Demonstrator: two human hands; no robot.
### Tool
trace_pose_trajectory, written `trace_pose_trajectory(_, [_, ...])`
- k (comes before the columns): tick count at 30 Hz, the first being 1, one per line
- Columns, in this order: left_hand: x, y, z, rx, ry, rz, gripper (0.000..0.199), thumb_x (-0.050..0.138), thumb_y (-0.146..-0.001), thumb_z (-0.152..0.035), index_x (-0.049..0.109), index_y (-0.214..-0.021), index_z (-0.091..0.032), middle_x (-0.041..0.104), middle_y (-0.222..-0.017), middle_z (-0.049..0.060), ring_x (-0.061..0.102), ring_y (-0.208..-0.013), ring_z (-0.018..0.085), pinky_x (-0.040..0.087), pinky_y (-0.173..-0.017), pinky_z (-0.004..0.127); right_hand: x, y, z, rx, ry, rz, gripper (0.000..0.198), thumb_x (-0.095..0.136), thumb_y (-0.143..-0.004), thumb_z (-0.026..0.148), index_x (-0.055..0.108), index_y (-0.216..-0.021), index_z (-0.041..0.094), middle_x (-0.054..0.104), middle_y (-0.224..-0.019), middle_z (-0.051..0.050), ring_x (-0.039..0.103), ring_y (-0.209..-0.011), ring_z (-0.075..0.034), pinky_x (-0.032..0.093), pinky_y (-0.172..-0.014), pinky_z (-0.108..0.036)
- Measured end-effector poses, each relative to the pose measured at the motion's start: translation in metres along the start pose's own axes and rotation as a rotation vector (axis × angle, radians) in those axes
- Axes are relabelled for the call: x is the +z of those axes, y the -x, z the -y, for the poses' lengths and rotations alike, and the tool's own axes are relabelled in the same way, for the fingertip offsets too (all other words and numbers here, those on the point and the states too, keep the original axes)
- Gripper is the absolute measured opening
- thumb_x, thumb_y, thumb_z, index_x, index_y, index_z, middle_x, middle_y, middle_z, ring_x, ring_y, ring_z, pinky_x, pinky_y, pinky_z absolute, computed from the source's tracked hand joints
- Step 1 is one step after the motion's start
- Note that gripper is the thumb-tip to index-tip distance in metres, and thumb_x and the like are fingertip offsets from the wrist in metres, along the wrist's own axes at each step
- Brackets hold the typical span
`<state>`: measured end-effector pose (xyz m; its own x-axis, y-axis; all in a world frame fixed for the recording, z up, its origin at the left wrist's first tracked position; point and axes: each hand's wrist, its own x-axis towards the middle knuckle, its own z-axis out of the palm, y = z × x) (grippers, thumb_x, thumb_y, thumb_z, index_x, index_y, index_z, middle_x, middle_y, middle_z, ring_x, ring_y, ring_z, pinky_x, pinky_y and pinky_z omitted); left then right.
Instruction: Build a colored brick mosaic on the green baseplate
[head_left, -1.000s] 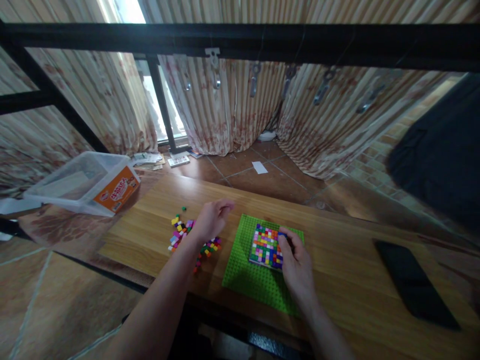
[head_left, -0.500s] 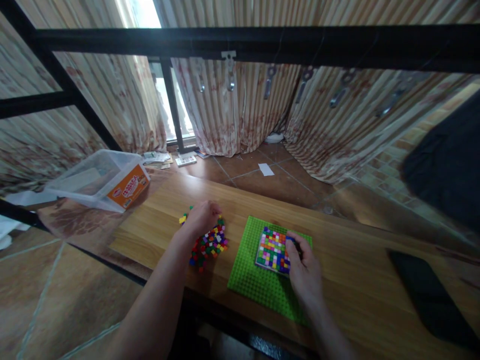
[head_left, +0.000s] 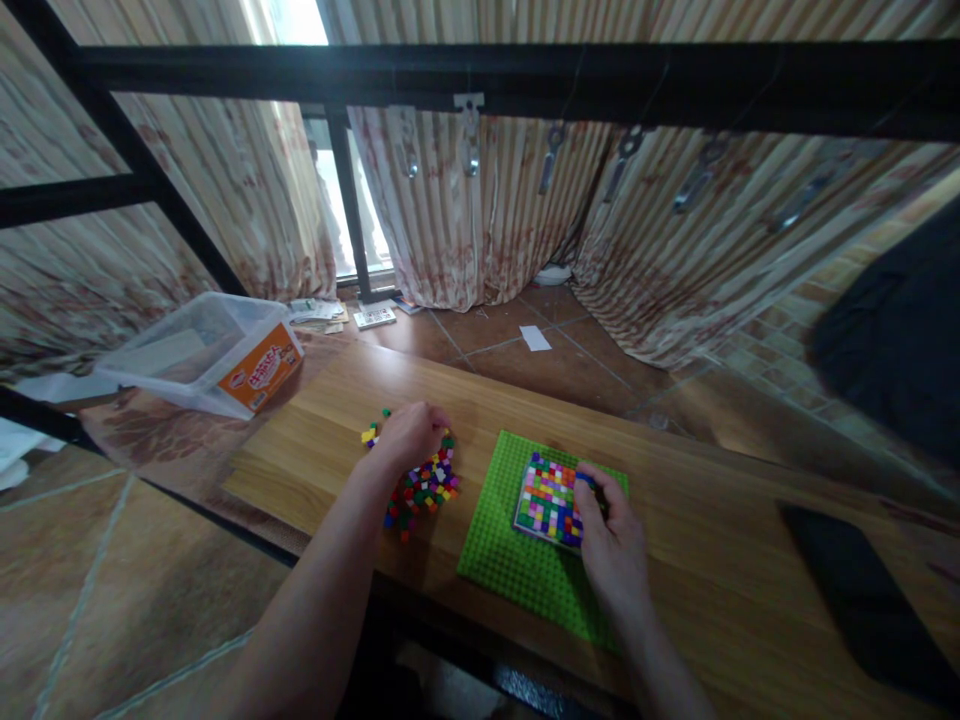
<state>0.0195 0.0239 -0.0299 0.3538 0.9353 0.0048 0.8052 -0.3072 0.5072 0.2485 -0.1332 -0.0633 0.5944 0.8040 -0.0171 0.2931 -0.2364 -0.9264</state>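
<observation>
A small square mosaic of colourful cubes (head_left: 550,497) lies on a green studded baseplate (head_left: 495,565). My right hand (head_left: 613,530) is closed at the mosaic's right side, its thumb over the cubes and its fingers curled round that edge. To the left, a loose pile of small coloured cubes (head_left: 429,487) is spread on the wooden table. Over the far part of that pile is my left hand (head_left: 411,433), fingers curled together and pointing right. Whatever its fingertips may hold is hidden or too small to make out.
A clear plastic box (head_left: 202,355) with an orange label stands beyond the table's left end. On the table's right side lies a dark flat object (head_left: 862,600). A black metal bar (head_left: 480,75) with hanging hooks crosses above the table (head_left: 337,400).
The whole view has shifted slightly. My left hand stays over the pile with its fingers curled, and my right hand keeps its place at the mosaic's edge.
</observation>
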Motion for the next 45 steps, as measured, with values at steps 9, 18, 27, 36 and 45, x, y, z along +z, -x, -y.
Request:
trace_pose_trajectory(9, [0.005, -0.001, -0.010, 0.121, -0.212, 0.116, 0.041, 0.047, -0.080, -0.012, 0.077, -0.102, -0.030, 0.077, -0.106, 0.000, 0.069, -0.097, 0.018, 0.050, -0.085, 0.024, 0.001, 0.000, 0.002, 0.002, -0.006, -0.006, 0.057, 0.053, -0.082, 0.062, 0.066, -0.118, 0.019, 0.070, -0.116, -0.012, 0.065, -0.097, -0.028, 0.050, -0.086, -0.043])
trace_pose_trajectory(18, [0.006, 0.000, -0.010, 0.146, -0.206, 0.117, 0.035, 0.048, -0.080, -0.014, 0.078, -0.094, -0.026, 0.077, -0.092, 0.002, 0.069, -0.086, 0.018, 0.048, -0.073, 0.022, 0.000, 0.000, 0.001, -0.011, 0.012, 0.003, 0.055, 0.053, -0.082, 0.060, 0.065, -0.117, 0.020, 0.068, -0.117, -0.012, 0.064, -0.100, -0.029, 0.048, -0.089, -0.045])
trace_pose_trajectory(27, [0.007, 0.000, -0.015, 0.091, -0.248, 0.094, 0.024, 0.050, -0.083, -0.019, 0.074, -0.084, -0.020, 0.075, -0.079, 0.005, 0.068, -0.076, 0.019, 0.043, -0.064, 0.024, 0.000, -0.002, -0.002, -0.011, 0.023, 0.004, 0.054, 0.054, -0.081, 0.061, 0.066, -0.116, 0.021, 0.068, -0.118, -0.012, 0.063, -0.101, -0.030, 0.047, -0.090, -0.047])
trace_pose_trajectory(36, [0.008, -0.001, -0.017, 0.054, -0.275, 0.085, 0.023, 0.050, -0.084, -0.020, 0.072, -0.088, -0.019, 0.073, -0.081, 0.007, 0.066, -0.073, 0.019, 0.044, -0.066, 0.026, 0.001, -0.001, 0.000, -0.014, 0.014, -0.004, 0.052, 0.055, -0.082, 0.059, 0.066, -0.116, 0.021, 0.069, -0.115, -0.012, 0.064, -0.098, -0.029, 0.048, -0.088, -0.046])
trace_pose_trajectory(45, [0.002, 0.002, -0.023, 0.027, -0.304, 0.054, 0.022, 0.050, -0.081, -0.020, 0.072, -0.083, -0.020, 0.072, -0.077, 0.005, 0.066, -0.073, 0.020, 0.039, -0.061, 0.026, 0.001, -0.002, -0.002, -0.024, 0.028, -0.001, 0.053, 0.054, -0.082, 0.060, 0.066, -0.116, 0.021, 0.069, -0.116, -0.012, 0.064, -0.100, -0.030, 0.048, -0.090, -0.047])
